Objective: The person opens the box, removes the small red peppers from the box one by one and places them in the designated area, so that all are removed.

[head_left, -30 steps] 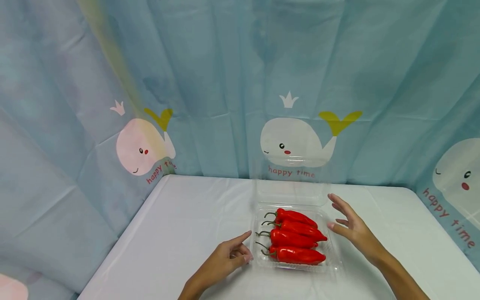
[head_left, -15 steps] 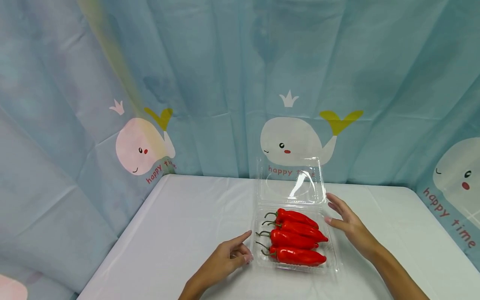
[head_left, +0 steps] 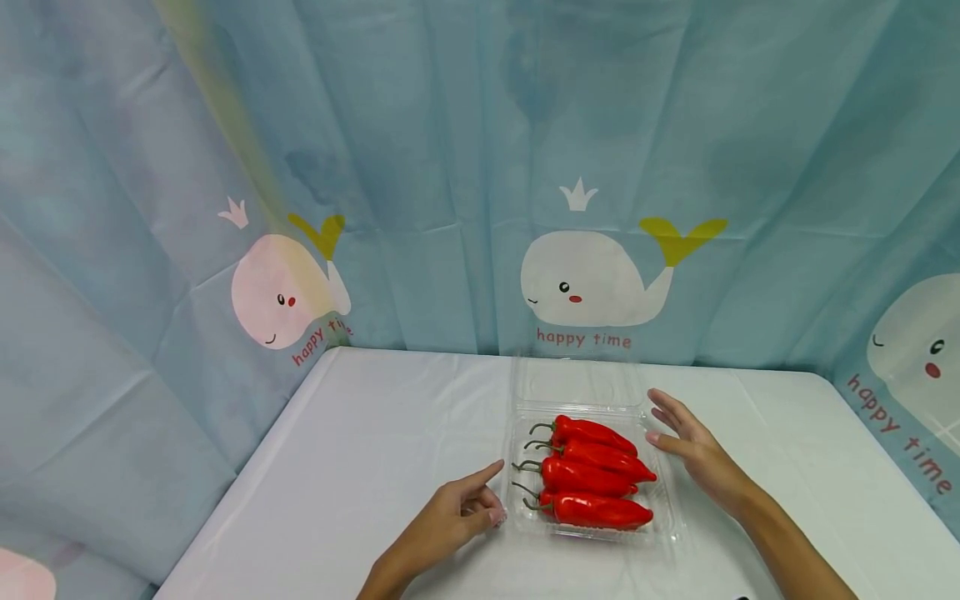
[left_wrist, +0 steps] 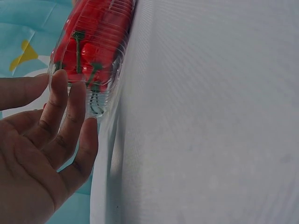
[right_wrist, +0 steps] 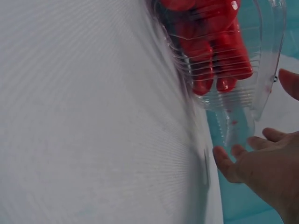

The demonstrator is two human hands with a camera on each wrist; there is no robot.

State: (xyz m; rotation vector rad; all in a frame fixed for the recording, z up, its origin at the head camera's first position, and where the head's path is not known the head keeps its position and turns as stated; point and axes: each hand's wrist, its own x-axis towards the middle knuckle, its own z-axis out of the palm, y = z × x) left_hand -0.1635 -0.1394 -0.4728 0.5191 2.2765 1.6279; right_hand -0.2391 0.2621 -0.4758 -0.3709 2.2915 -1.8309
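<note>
A clear clamshell box (head_left: 663, 523) of red peppers (head_left: 592, 471) sits open on the white tabletop (head_left: 360, 467). The left hand (head_left: 450, 521) touches its 9 o'clock wall (grip loosely apart); the right hand (head_left: 693, 454), fingers spread, hovers at 3 o'clock.

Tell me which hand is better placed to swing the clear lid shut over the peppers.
Probably the right hand: its open fingers are beside the lid hinge. The left hand rests at the tray's near-left corner.

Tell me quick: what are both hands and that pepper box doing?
Left hand open, fingertips touching clear box. Right hand open beside it, holding nothing. Red peppers inside, lid open and laid back. Nothing in the way.
</note>
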